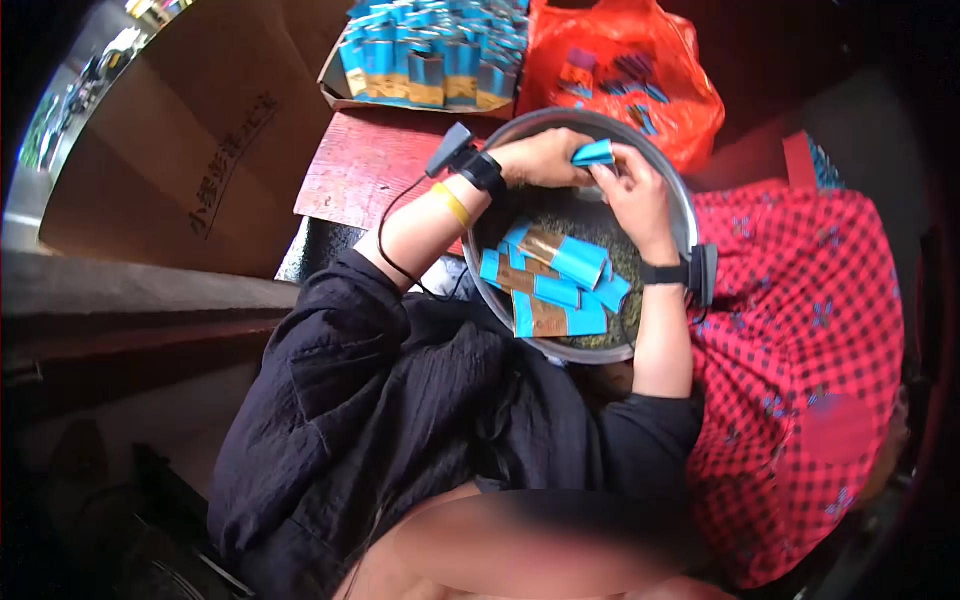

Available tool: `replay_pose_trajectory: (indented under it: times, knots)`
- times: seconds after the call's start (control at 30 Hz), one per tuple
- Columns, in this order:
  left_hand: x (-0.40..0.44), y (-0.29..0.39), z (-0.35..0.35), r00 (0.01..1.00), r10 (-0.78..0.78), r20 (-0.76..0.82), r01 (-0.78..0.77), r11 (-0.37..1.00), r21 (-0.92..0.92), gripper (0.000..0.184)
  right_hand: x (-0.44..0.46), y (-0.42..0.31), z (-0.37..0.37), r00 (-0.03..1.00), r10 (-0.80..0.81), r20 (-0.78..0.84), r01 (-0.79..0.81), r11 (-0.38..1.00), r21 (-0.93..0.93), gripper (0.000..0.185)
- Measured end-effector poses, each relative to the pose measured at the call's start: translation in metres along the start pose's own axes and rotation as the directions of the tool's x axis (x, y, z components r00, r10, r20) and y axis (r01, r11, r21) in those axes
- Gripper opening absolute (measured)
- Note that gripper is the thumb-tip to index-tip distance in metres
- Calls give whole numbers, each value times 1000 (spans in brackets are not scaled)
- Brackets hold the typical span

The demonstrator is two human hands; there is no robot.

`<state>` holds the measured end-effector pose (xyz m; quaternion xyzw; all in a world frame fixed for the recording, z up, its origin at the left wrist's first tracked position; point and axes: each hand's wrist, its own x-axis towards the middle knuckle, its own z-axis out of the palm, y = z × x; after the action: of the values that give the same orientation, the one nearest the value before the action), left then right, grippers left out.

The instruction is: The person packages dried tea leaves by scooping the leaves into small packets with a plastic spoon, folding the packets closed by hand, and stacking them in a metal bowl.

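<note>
Over the far part of a round metal bowl (690, 205), my left hand (550, 158) and my right hand (638, 195) meet at a small blue packet (594, 153). The fingers of both hands close on it, the left from the left side and the right from the right side. Below them in the bowl lie several blue and brown packets (550, 280), overlapping one another, on a layer of greenish loose material (600, 232). What is inside the held packet cannot be made out.
Behind the bowl stands an open box (335, 80) packed with blue and gold packets. Beside it, a red plastic bag (690, 100) holds more packets. A large cardboard box (170, 150) is at the left, a red board (350, 165) nearer, and red checked cloth (790, 330) at the right.
</note>
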<state>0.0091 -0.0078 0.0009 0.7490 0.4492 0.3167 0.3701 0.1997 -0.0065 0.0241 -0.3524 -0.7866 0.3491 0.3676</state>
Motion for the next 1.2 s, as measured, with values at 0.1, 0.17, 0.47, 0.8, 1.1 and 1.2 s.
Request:
replay_pose_trajectory:
  times: [0.1,0.17,0.47,0.8,1.1,1.2]
  knots:
    - [0,-1,-3,997,7,-74,0,996,93,35,7,-4,-1,999,39,36,-38,999,-14,25]
    - [0,0,-2,997,26,-77,-8,976,219,39,10,-11,-7,934,248,259,-290,947,140,22]
    - [-13,28,-16,996,-9,-92,-23,941,-339,48,11,14,-21,984,74,160,-108,971,214,11]
    - [-6,10,-16,988,-136,-68,73,814,-576,13,10,-6,-13,987,159,-22,-139,912,385,23]
    - [-7,18,-11,970,-95,-224,-30,865,-500,18,14,7,-6,977,186,104,-213,882,421,29]
    - [-8,16,-13,966,-103,-236,-13,895,-446,18,13,8,-3,982,173,78,-190,889,416,23]
